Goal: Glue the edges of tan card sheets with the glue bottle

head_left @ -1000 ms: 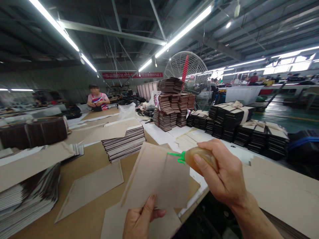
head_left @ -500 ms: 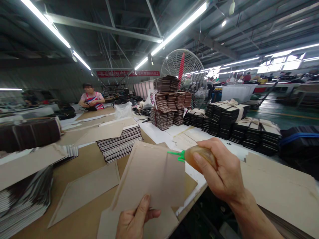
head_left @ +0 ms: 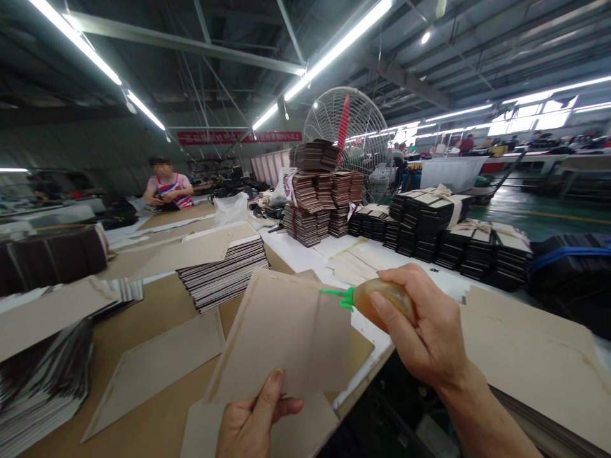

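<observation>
My left hand (head_left: 258, 413) pinches the lower edge of a beige cardboard sheet (head_left: 286, 331), thumb on top, holding it tilted above the table. A line of glue runs along the sheet's left and upper edges. In my right hand (head_left: 424, 324) is a squeeze glue bottle (head_left: 377, 299) with amber contents and a green nozzle. Its tip is at the sheet's upper edge, toward the right corner; whether it touches I cannot tell. Beneath the held sheet lies another cardboard sheet (head_left: 305, 426), and a further sheet (head_left: 157, 375) lies flat to the left.
A stack of dark-edged boards (head_left: 224, 267) stands behind the held sheet, with fanned pieces (head_left: 42, 381) at left. Brown bundles (head_left: 324, 197) and black tied bundles (head_left: 424, 222) line the far side. More cardboard (head_left: 529, 356) lies at right. A co-worker (head_left: 169, 184) sits beyond, near a large fan (head_left: 353, 140).
The view has shifted slightly, so the surroundings sit a little further left. Both hands keep their grips, and the nozzle stays at nearly the same place along the sheet's upper edge.
</observation>
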Demonstrator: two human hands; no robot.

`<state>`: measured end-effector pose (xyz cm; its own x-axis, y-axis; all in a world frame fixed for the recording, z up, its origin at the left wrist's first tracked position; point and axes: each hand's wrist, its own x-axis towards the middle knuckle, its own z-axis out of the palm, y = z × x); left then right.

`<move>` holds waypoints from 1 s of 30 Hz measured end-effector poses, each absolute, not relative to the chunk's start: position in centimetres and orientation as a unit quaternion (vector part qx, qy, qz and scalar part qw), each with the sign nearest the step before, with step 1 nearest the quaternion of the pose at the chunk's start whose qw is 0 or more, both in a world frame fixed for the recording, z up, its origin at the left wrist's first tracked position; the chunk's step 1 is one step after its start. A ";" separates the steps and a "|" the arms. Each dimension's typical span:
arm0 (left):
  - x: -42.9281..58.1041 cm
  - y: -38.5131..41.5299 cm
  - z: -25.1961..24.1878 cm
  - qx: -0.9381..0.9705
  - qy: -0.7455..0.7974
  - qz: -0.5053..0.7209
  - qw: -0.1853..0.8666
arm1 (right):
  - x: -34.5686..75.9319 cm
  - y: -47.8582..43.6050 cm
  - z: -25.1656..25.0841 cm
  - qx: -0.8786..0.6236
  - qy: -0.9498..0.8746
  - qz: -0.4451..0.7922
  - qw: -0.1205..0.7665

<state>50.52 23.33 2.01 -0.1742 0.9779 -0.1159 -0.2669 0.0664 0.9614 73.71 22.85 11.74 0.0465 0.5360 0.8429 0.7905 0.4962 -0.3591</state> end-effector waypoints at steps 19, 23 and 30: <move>48.9 24.0 1.9 0.314 0.487 0.593 0.559 | 75.3 22.6 10.5 -0.530 -0.664 -0.122 0.513; 48.9 24.1 2.3 0.306 0.484 0.593 0.566 | 75.4 22.5 10.2 -0.529 -0.657 -0.124 0.523; 48.8 24.2 2.2 0.290 0.496 0.581 0.577 | 75.9 22.6 10.1 -0.536 -0.652 -0.134 0.519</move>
<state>48.78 24.24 2.21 -0.1667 0.9573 -0.2362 -0.3827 0.1579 0.9103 75.95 22.62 10.13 0.1127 0.5592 0.8213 0.8384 0.3901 -0.3807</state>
